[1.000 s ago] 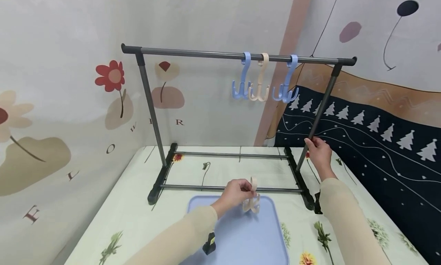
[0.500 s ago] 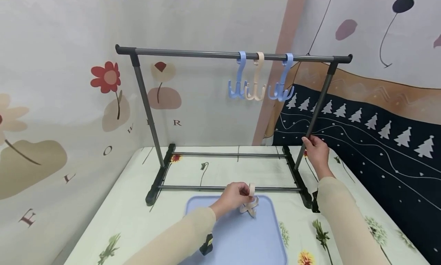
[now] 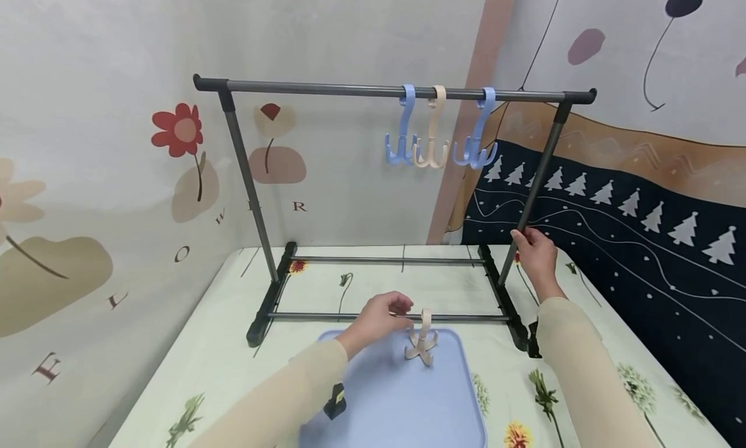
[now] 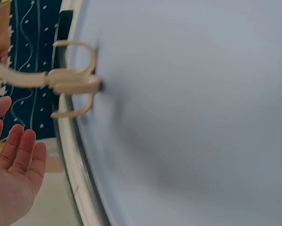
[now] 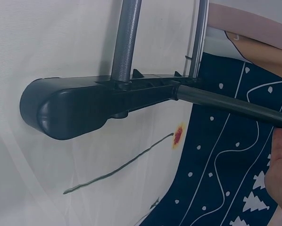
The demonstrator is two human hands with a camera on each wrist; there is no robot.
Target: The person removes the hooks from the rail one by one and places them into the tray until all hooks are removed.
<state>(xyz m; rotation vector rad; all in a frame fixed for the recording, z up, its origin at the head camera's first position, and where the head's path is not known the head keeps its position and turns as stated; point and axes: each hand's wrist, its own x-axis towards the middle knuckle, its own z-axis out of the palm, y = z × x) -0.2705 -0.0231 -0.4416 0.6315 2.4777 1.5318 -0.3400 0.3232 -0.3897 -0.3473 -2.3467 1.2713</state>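
Note:
My left hand (image 3: 381,320) is just left of a beige hook (image 3: 421,347), fingers loosely bent and holding nothing. The left wrist view shows this hand (image 4: 18,176) apart from the beige hook (image 4: 75,81), whose pronged end is at the blue tray's surface. In the head view the hook is upright at the tray's far end, its curled top overlapping the rack's front lower bar. My right hand (image 3: 537,260) grips the right post (image 3: 539,182) of the dark rack. Two blue hooks (image 3: 403,131) and a beige one (image 3: 432,134) hang from the top bar (image 3: 315,88).
The blue tray (image 3: 408,409) lies in front of the rack on a flower-printed cloth (image 3: 221,364). The rack's black feet (image 3: 271,302) rest on the cloth. Behind are a printed wall covering (image 3: 350,208) and a dark tree-patterned one (image 3: 629,254).
My left hand has let go of the beige hook and moved left and slightly up from it. Earlier, the hook was lowered and its prongs turned. My right hand stays on the post.

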